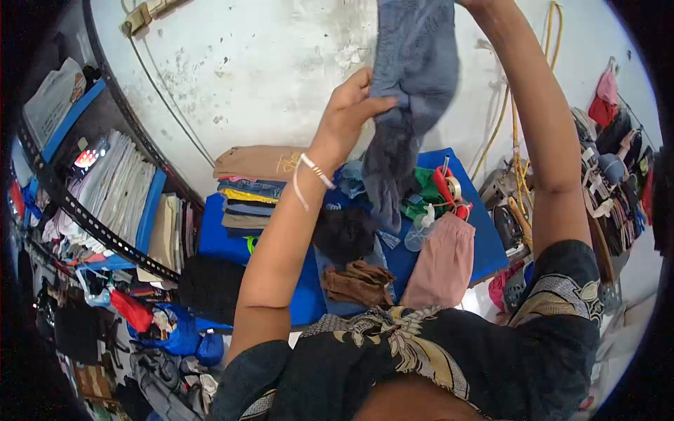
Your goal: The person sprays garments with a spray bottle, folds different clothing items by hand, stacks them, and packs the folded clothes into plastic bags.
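Observation:
A blue-grey garment (414,77) hangs in front of me, raised above the blue table (484,245). My left hand (354,105) pinches its left edge, thumb across the cloth. At the top edge of the view, my right hand (481,3) is mostly cut off beside the garment's upper right; its fingers are hidden. Below the hanging cloth lie a black garment (344,235), a crumpled brown garment (358,283) and a pink garment (442,263). Folded clothes (249,207) are stacked on the table's left side.
A metal shelf (105,242) with stacked papers or packs (116,186) stands at the left. A tape dispenser (449,186) and green cloth (421,186) lie at the table's back right. Yellow cords (516,126) hang by the wall, and clothes (618,182) hang at far right.

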`<action>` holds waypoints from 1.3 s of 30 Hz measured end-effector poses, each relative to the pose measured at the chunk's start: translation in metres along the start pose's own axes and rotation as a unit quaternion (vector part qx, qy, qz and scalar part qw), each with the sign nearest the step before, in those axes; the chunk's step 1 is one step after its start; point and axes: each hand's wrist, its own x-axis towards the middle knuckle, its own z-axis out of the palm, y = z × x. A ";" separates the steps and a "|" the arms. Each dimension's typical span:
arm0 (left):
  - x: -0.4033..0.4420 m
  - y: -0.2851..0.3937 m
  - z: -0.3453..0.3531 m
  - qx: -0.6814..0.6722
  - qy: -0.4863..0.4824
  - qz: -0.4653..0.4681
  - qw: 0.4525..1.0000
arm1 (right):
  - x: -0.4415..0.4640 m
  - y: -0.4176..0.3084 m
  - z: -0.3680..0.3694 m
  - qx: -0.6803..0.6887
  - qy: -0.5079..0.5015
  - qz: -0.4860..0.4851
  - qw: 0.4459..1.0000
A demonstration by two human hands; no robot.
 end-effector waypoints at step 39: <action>-0.092 -0.067 -0.059 -0.052 0.278 -0.209 0.936 | -0.095 -0.056 0.101 0.092 -0.229 0.005 0.969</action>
